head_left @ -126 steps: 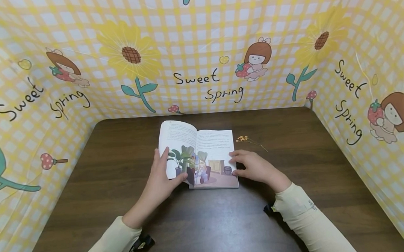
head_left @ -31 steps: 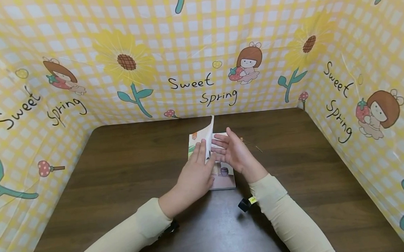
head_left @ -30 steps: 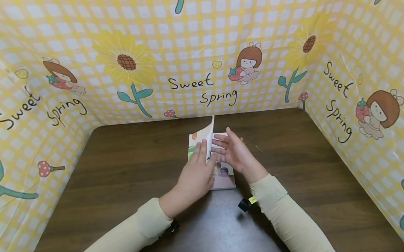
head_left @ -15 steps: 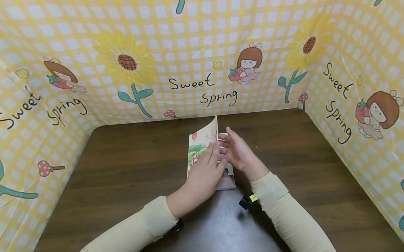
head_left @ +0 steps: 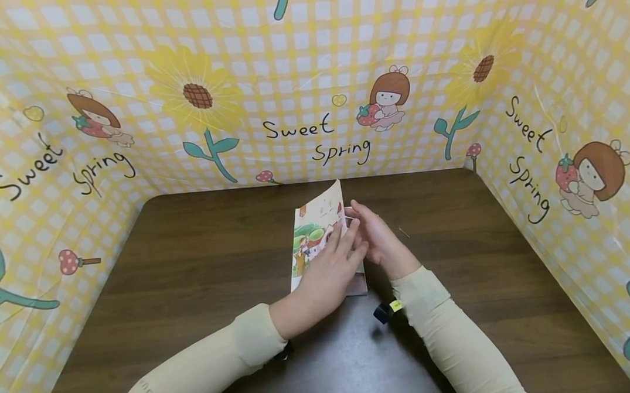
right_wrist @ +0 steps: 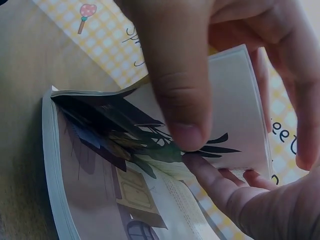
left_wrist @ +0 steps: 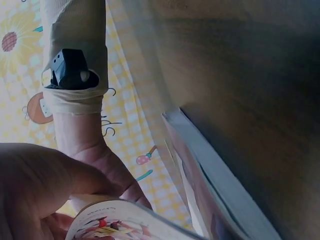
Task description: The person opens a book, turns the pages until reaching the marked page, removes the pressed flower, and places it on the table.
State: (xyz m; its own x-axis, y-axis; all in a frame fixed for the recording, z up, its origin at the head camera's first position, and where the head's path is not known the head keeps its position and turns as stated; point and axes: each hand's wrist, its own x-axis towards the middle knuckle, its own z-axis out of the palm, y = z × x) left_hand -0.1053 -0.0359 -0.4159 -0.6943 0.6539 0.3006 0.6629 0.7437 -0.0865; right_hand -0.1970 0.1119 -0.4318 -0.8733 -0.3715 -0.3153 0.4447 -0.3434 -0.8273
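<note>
A thin picture book (head_left: pixel 316 231) lies mid-table, half shut, its front half tilted up over the lower pages. My left hand (head_left: pixel 331 269) rests on the illustrated cover with fingers stretched flat along it. My right hand (head_left: pixel 377 243) is at the book's free right edge. In the right wrist view its thumb (right_wrist: pixel 175 75) presses the inner side of the raised half while the fingers (right_wrist: pixel 290 75) curl behind the page block (right_wrist: pixel 240 110). The lower pages (right_wrist: pixel 100 190) show a room drawing. In the left wrist view the cover (left_wrist: pixel 115 225) and the page stack (left_wrist: pixel 225 185) show.
A dark wooden table (head_left: pixel 202 272) is walled on three sides by a yellow checked "Sweet Spring" backdrop (head_left: pixel 309 73). A thin dried sprig (head_left: pixel 403 233) lies just right of my right hand. A black wrist camera (head_left: pixel 382 312) sits on my right sleeve.
The book lay open flat under both hands. Its left half has since swung up and over to the right, and the left hand has followed it, lowering the cover further in the last second.
</note>
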